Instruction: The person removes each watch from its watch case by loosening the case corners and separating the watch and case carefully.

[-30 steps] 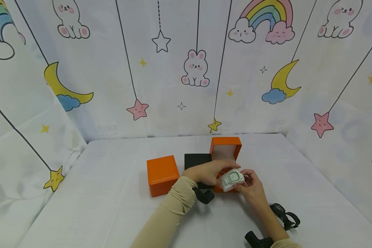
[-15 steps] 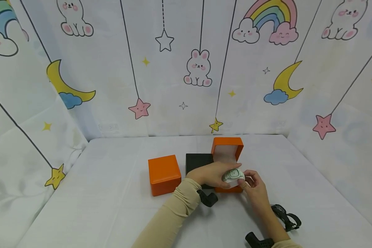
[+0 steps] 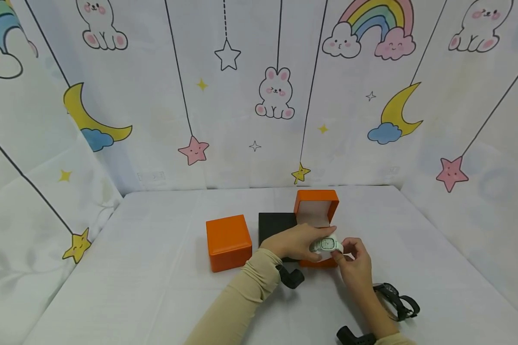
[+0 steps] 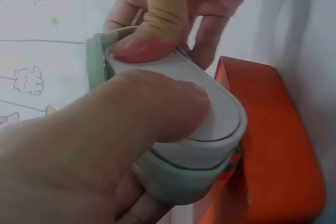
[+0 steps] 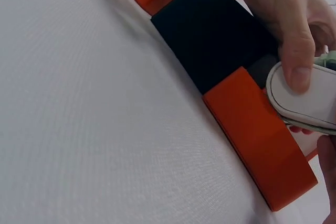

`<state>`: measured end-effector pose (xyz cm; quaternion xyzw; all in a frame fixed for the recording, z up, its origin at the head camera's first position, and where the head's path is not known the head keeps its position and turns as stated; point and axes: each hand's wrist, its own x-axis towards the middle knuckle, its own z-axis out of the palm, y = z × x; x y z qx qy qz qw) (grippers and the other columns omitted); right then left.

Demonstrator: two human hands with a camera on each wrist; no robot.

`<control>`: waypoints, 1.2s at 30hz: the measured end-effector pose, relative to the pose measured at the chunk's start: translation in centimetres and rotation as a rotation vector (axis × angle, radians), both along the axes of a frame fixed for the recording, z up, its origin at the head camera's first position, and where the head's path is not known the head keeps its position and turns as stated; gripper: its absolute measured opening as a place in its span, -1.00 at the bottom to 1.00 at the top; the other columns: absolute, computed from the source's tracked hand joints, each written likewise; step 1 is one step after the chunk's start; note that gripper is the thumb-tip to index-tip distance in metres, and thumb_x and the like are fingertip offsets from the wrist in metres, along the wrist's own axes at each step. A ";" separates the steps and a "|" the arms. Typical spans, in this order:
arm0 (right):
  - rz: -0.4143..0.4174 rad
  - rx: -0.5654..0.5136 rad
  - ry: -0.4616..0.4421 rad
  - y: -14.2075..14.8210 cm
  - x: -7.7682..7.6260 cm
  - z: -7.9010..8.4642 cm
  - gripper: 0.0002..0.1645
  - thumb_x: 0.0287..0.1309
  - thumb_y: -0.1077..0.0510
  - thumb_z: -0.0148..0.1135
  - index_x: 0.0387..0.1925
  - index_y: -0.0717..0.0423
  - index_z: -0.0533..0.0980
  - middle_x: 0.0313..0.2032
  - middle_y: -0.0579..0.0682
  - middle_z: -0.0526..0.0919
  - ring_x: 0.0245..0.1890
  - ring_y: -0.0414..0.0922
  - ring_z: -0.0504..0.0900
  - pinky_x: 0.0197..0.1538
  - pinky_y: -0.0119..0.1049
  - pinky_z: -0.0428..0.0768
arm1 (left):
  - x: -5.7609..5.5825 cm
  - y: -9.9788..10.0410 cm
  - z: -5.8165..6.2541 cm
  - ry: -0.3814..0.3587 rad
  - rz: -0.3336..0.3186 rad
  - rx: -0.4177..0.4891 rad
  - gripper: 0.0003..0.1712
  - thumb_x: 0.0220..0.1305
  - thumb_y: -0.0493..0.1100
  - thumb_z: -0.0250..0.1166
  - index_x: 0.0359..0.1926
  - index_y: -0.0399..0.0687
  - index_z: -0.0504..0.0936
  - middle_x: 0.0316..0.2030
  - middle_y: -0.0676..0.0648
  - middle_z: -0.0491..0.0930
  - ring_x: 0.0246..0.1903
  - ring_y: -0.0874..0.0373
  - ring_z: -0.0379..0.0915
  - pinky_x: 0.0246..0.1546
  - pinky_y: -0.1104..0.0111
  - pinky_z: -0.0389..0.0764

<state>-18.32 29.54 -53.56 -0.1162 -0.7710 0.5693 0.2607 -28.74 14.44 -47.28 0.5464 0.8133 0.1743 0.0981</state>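
A pale green watch [image 3: 328,244] is wrapped around a white oval cushion [image 4: 223,116], held above the front part of an open orange box [image 3: 316,195]. My left hand [image 3: 298,240] grips the cushion and watch from the left, its thumb across the cushion's flat white end. From the right, my right hand [image 3: 356,268] pinches the strap side, and in the left wrist view its thumb [image 4: 139,46] presses on the cushion's edge beside the strap. The strap's far side is hidden by the fingers.
A black box [image 3: 274,224] stands just left of the open box, partly behind my left hand. Farther left is a closed orange box [image 3: 229,238]. A black watch [image 3: 400,303] lies beside my right forearm on the white table [image 3: 155,268].
The watch and cushion have turned from a tilt to nearly level and shifted slightly right. My right fingers have come together at the strap's right end. The boxes stay put.
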 end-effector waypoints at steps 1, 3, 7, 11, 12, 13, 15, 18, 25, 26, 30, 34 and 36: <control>-0.011 0.009 0.011 -0.1 0.0 0.0 -0.64 0.01 0.33 0.36 -0.19 0.26 0.38 -0.33 -0.16 0.42 -0.31 -0.35 0.47 -0.31 -0.59 0.52 | 0.0 0.0 -0.1 0.002 -0.004 0.007 -0.11 0.15 -0.08 0.37 0.45 0.15 0.14 -0.14 0.12 0.60 -0.36 0.34 0.40 -0.34 0.69 0.41; -0.031 0.019 0.040 -0.2 0.0 0.0 -0.65 0.02 0.33 0.36 -0.18 0.27 0.39 -0.33 -0.15 0.42 -0.32 -0.35 0.48 -0.32 -0.60 0.52 | -0.1 0.1 -0.3 -0.007 -0.006 0.025 -0.12 0.16 -0.09 0.36 0.44 0.14 0.15 -0.14 0.11 0.60 -0.35 0.34 0.40 -0.33 0.69 0.41; -0.032 -0.013 0.057 -0.1 0.0 0.2 -0.68 0.12 0.28 0.29 -0.12 0.27 0.40 -0.27 -0.18 0.44 -0.26 -0.37 0.52 -0.30 -0.62 0.53 | -0.3 -0.1 -0.5 -0.071 0.002 0.096 -0.20 0.19 -0.03 0.31 0.42 0.14 0.18 -0.08 0.12 0.56 -0.28 0.37 0.41 -0.27 0.68 0.44; 0.013 -0.197 0.067 0.3 0.2 0.6 -0.71 0.20 0.22 0.22 -0.06 0.20 0.40 -0.19 -0.17 0.48 -0.20 -0.41 0.58 -0.23 -0.60 0.58 | -0.6 -0.8 -0.2 -0.300 -0.020 0.190 -0.29 0.22 0.01 0.27 0.37 0.23 0.25 -0.05 0.15 0.51 -0.19 0.36 0.42 -0.18 0.59 0.47; 0.031 -0.256 0.078 0.4 0.2 0.8 -0.72 0.22 0.21 0.21 -0.06 0.16 0.41 -0.17 -0.16 0.48 -0.19 -0.41 0.59 -0.20 -0.59 0.58 | -0.7 -1.0 -0.1 -0.375 -0.037 0.209 -0.29 0.22 -0.01 0.28 0.37 0.24 0.25 -0.01 0.16 0.50 -0.15 0.35 0.42 -0.14 0.57 0.47; 0.058 -0.325 0.089 0.5 0.3 0.9 -0.73 0.23 0.20 0.19 -0.05 0.12 0.40 -0.15 -0.15 0.48 -0.17 -0.40 0.60 -0.17 -0.57 0.59 | -0.8 -1.2 0.1 -0.443 -0.056 0.223 -0.28 0.21 -0.03 0.29 0.38 0.26 0.25 0.03 0.16 0.48 -0.10 0.35 0.41 -0.12 0.54 0.48; 0.138 -0.440 0.114 0.7 0.5 1.2 -0.75 0.25 0.21 0.15 -0.05 0.03 0.39 -0.10 -0.14 0.48 -0.16 -0.39 0.60 -0.13 -0.55 0.59 | -1.0 -1.5 0.3 -0.556 -0.111 0.244 -0.24 0.19 -0.14 0.31 0.39 0.23 0.22 0.12 0.14 0.43 -0.03 0.34 0.39 -0.06 0.49 0.49; 0.252 -0.534 0.123 0.8 0.6 1.3 -0.76 0.27 0.23 0.12 -0.05 -0.04 0.42 -0.08 -0.18 0.51 -0.12 -0.37 0.60 -0.10 -0.52 0.59 | -1.4 -1.6 0.2 -0.632 -0.193 0.264 -0.15 0.11 -0.26 0.37 0.38 0.12 0.19 0.20 0.07 0.37 0.02 0.31 0.38 -0.02 0.45 0.51; 0.190 -0.412 0.028 0.5 0.4 1.2 -0.66 0.23 0.14 0.19 0.03 0.10 0.49 -0.13 -0.29 0.58 -0.14 -0.40 0.61 -0.12 -0.52 0.59 | -1.7 -2.2 0.5 -0.708 -0.205 0.253 -0.05 0.05 -0.32 0.41 0.42 0.09 0.16 0.30 0.07 0.29 -0.01 0.29 0.48 0.02 0.41 0.55; 0.170 -0.388 0.012 0.4 0.4 1.1 -0.62 0.23 0.13 0.19 0.07 0.14 0.48 -0.13 -0.29 0.58 -0.15 -0.40 0.61 -0.12 -0.52 0.60 | -1.7 -2.3 0.5 -0.727 -0.194 0.251 -0.05 0.05 -0.33 0.41 0.42 0.10 0.16 0.31 0.08 0.28 -0.03 0.28 0.50 0.02 0.40 0.56; 0.096 -0.266 -0.027 0.2 0.2 0.8 -0.50 0.27 0.07 0.16 0.19 0.16 0.38 -0.15 -0.25 0.56 -0.21 -0.41 0.63 -0.16 -0.52 0.61 | -1.7 -2.5 0.6 -0.744 -0.121 0.275 -0.08 0.06 -0.33 0.40 0.41 0.09 0.19 0.28 0.04 0.31 -0.08 0.25 0.58 -0.01 0.42 0.57; 0.057 -0.095 -0.019 -0.5 0.3 0.5 -0.52 0.32 0.03 0.09 0.22 0.06 0.36 -0.11 -0.12 0.54 -0.27 -0.40 0.64 -0.19 -0.54 0.61 | -1.8 -2.2 0.3 -0.636 0.003 0.355 -0.11 0.04 -0.22 0.45 0.37 0.09 0.22 0.16 -0.01 0.34 -0.12 0.27 0.56 -0.09 0.46 0.60; 0.054 -0.012 0.002 -0.8 0.3 0.3 -0.55 0.33 0.04 0.08 0.20 0.05 0.41 -0.08 -0.07 0.57 -0.29 -0.40 0.64 -0.19 -0.55 0.60 | -1.8 -2.0 0.1 -0.581 0.067 0.391 -0.10 0.01 -0.18 0.47 0.35 0.10 0.24 0.13 0.00 0.33 -0.14 0.28 0.55 -0.13 0.49 0.60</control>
